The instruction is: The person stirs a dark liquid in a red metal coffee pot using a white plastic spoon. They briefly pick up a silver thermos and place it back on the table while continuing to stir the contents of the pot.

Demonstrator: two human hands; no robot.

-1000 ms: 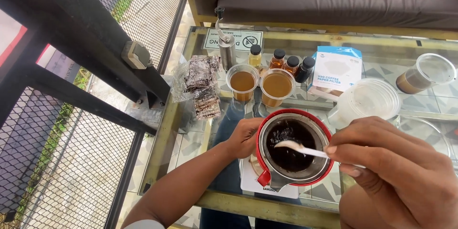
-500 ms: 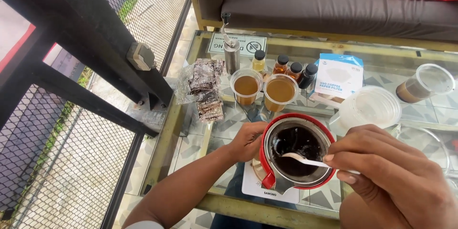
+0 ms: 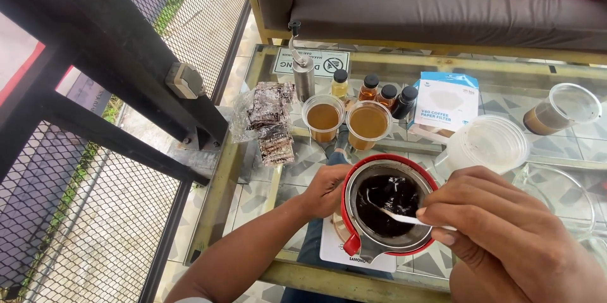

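A red-rimmed metal dripper point(image 3: 354, 243) holding dark wet coffee grounds point(image 3: 391, 199) sits on a white scale point(image 3: 341, 255) near the glass table's front edge. My left hand point(image 3: 324, 189) grips the dripper's left side. My right hand point(image 3: 499, 227) holds a white plastic spoon point(image 3: 404, 217) whose tip is in the grounds.
Behind the dripper stand two plastic cups of brown liquid point(image 3: 324, 117), several small dark-capped bottles point(image 3: 387, 96), a metal hand grinder point(image 3: 302, 75), a box of paper filters point(image 3: 447, 106), wrapped dark bars point(image 3: 270, 120), a white lid point(image 3: 490, 144) and another cup point(image 3: 559, 109). A black metal railing point(image 3: 95, 56) runs at left; a sofa point(image 3: 411, 0) is behind.
The spoon has shifted within the grounds, its tip now further left. The view has moved a little; my left hand stays on the dripper.
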